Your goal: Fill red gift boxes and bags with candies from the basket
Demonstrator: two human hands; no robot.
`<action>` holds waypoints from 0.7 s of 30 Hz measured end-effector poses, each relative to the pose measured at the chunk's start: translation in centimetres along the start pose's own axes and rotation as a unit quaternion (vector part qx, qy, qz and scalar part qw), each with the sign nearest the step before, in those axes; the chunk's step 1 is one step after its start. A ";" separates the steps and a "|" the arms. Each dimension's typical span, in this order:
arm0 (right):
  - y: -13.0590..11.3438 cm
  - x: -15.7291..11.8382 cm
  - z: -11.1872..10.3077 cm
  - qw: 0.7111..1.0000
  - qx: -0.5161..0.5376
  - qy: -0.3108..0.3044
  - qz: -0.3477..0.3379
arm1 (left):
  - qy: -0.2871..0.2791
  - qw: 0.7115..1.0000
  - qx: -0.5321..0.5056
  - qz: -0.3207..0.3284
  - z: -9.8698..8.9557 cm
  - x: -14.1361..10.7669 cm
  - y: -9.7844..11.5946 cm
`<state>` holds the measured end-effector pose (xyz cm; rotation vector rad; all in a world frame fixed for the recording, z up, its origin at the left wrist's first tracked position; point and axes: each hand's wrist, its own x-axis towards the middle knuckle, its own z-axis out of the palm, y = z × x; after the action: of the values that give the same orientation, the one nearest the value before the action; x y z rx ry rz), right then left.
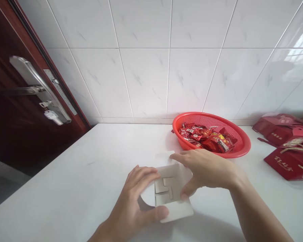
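A small open cardboard box (178,211), white on its flaps, stands on the white tabletop (65,181) with its opening towards me. Interlocking tabs show at its bottom, and its top flaps are folded outwards. On the left side my left hand (136,198) grips it, thumb over the near flap and fingers at the far left rim. My right hand (207,168) holds the right side, with its thumb at the inside of the wall and its index finger stretched to the far flap. The box's outer sides are mostly hidden.
Behind my right hand sits a red plastic basket (244,145) of red-wrapped packets (207,136). Several dark red gift boxes (288,164) with cord handles are at the right. White tiled wall (146,80) backs the table. A brown door (5,77) with keys (52,116) is at left.
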<state>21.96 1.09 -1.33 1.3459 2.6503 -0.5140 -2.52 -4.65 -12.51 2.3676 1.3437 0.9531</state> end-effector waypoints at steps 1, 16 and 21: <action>0.0 -0.1 0.1 1.000 -0.003 0.001 -0.003 | -0.002 1.000 0.006 0.005 0.1 -0.1 -0.1; -0.1 0.5 0.4 0.998 -0.011 -0.056 0.019 | -0.020 0.991 0.130 0.030 0.2 -0.7 0.4; 0.0 1.0 0.3 0.996 0.023 -0.082 0.020 | -0.036 0.992 0.118 0.016 0.2 -1.0 0.1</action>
<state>21.39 1.77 -1.84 1.3059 2.4904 -0.6546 -2.67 -5.54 -13.02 2.5753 1.4664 0.7453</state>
